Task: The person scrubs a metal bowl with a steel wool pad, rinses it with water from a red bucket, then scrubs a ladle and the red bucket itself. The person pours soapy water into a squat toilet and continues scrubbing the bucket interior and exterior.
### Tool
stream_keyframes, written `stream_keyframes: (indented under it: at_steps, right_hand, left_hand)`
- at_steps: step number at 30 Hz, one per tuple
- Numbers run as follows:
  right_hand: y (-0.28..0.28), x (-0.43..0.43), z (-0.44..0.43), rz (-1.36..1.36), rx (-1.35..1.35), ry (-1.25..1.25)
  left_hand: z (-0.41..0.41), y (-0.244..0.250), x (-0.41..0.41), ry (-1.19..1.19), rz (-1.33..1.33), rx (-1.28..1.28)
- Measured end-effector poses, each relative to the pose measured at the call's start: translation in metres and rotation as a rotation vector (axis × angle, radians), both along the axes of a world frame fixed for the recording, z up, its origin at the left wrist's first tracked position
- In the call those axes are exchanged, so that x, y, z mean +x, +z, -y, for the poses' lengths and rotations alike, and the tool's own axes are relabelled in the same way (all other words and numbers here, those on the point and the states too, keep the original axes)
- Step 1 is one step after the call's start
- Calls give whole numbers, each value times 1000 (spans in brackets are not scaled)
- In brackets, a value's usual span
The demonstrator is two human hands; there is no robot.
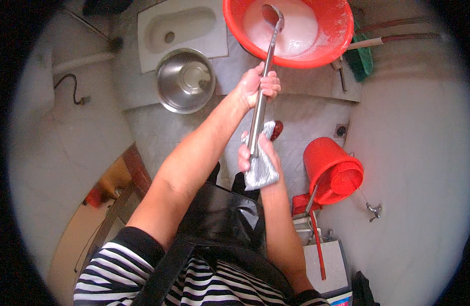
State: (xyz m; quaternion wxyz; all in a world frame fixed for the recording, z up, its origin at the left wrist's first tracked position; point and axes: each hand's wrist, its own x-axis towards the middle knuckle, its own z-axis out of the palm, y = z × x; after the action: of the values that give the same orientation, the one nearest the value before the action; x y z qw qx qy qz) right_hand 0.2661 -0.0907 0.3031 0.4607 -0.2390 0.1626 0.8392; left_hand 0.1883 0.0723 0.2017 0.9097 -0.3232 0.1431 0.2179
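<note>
My left hand [259, 86] grips the middle of a long metal ladle [261, 103], fingers wrapped round its handle. Its bowl, at the far end, hangs over a large red plastic basin [229, 23] that contains whitish, foamy liquid [292, 30]. Nearer my body, my right hand [259, 155] holds the lower end of the handle together with a grey and white striped cloth [261, 174]. The cloth lies between palm and handle and drapes over the wrist.
A stainless steel bowl [186, 81] stands beside a squat toilet [219, 36]. On the right are a red bucket [315, 160] with a red item inside, a wall tap [374, 211], a green broom or brush [364, 57] and a floor drain [340, 131].
</note>
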Motion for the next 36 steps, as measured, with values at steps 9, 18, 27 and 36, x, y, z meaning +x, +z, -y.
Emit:
stream_keyframes:
  at_steps: [9, 18, 27, 36]
  right_hand:
    - [-2, -3, -18, 525, -126, 171]
    - [-14, -18, 6, 980, -172, 285]
    - [-71, -26, -68, 1167, -78, 409]
    - [-138, 2, -171, 1404, -77, 270]
  left_hand:
    - [45, 37, 2, -322, -738, 429]
    - [89, 74, -49, -441, -838, 578]
    - [105, 114, -67, -635, -703, 267]
    - [126, 142, -76, -622, -729, 223]
